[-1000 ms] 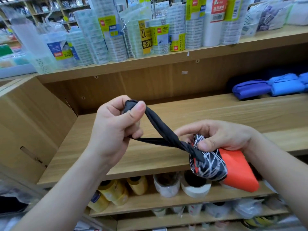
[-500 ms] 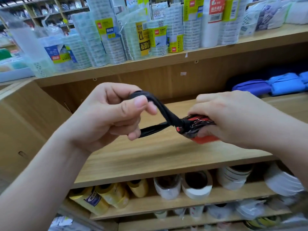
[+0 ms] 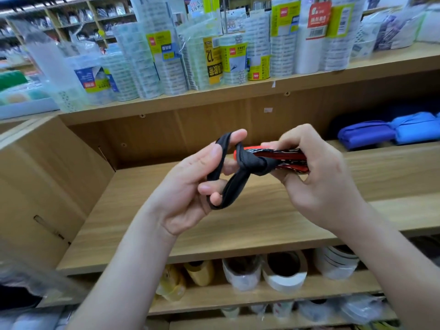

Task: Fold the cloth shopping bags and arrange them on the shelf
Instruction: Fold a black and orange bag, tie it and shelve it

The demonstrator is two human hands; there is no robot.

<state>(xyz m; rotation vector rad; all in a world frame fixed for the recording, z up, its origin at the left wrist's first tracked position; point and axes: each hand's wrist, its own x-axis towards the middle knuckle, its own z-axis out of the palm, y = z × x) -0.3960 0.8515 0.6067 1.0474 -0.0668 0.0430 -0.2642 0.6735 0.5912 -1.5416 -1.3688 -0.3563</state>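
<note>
Red "deli" badges mark the stacked clear tape rolls in crinkly plastic sleeves (image 3: 235, 60) on the top shelf; one yellow label (image 3: 212, 60) reads "12". Above the bare wood-grain middle shelf (image 3: 238, 225), the right hand (image 3: 321, 184) grips the tightly folded red cloth shopping bag with black-and-white print (image 3: 285, 156). The left hand (image 3: 188, 186) hooks its fingers through the bag's flat black fabric strap loop (image 3: 235, 184), knotted at the bundle. Soft blue folded cloth bags (image 3: 366, 136) lie at the shelf's right.
</note>
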